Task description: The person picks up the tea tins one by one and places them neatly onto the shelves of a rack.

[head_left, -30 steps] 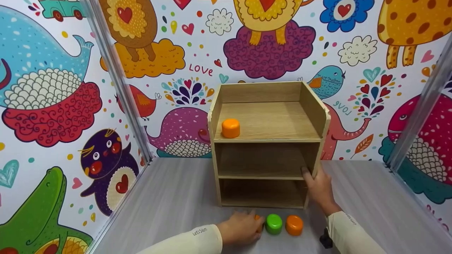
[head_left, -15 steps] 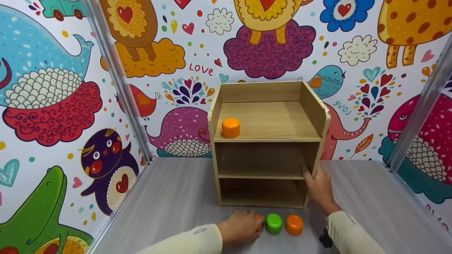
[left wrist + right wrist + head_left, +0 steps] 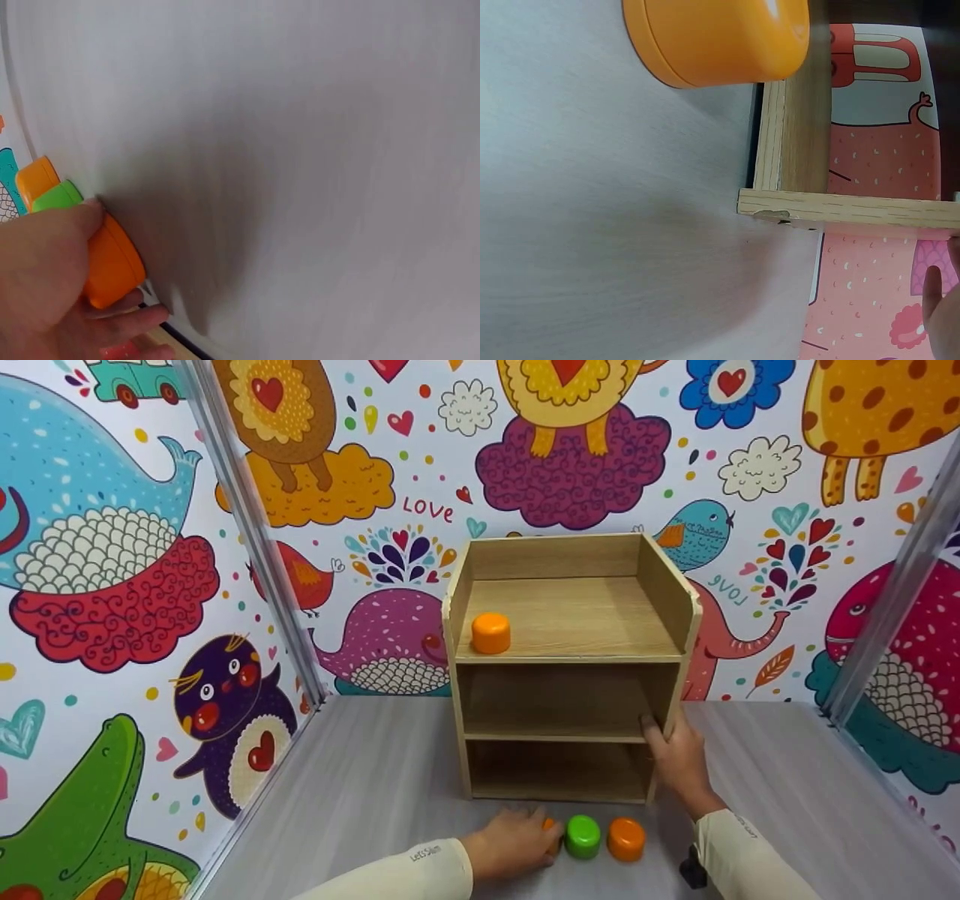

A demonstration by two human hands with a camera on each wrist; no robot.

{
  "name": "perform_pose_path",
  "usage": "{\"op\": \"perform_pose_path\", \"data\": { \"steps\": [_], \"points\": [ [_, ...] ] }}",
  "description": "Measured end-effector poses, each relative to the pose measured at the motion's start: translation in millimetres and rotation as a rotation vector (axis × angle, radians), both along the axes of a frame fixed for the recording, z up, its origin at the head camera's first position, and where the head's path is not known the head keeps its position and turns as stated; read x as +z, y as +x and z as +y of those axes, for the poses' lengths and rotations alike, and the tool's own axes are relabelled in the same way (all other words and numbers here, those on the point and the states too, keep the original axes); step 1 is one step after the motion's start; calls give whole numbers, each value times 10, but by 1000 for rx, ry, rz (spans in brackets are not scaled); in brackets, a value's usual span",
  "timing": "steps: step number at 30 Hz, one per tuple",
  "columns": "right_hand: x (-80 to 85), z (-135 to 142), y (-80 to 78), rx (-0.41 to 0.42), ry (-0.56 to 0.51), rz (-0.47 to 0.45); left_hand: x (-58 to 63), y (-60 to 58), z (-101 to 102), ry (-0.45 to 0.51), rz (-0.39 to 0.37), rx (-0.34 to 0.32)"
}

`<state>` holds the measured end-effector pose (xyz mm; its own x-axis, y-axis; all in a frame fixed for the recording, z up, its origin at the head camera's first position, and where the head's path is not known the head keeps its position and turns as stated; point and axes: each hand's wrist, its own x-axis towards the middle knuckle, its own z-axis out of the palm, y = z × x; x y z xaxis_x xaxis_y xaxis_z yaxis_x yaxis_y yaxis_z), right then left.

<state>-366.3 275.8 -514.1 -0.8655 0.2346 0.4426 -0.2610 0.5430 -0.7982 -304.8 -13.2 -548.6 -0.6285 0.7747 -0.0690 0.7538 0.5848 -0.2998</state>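
Note:
My left hand (image 3: 514,844) rests low in front of the shelf and grips an orange plastic cylinder (image 3: 112,262) with a rounded top and a seam near its base. In the head view my fingers cover most of it. Beside it stand a green cylinder (image 3: 583,836) and another orange cylinder (image 3: 626,840), in a row on the table. My right hand (image 3: 679,761) holds the right side panel of the small wooden shelf (image 3: 570,615), thumb at the front edge by the middle board. One more orange cylinder (image 3: 490,634) sits at the left front of the shelf's top.
The shelf has two compartments (image 3: 559,697) under its top, facing me. Behind and at the sides rise panels (image 3: 420,457) with cartoon animals, joined by metal corner strips (image 3: 259,525). Grey tabletop (image 3: 360,765) spreads on both sides of the shelf.

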Motion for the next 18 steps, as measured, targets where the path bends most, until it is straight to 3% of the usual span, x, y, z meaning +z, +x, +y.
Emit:
{"op": "perform_pose_path", "data": {
  "steps": [11,18],
  "points": [
    [5,11,6,-53,52,21,42,-42,10,-36,-15,8],
    [6,7,6,-47,50,28,149,-69,10,-17,-71,35]
  ]
}}
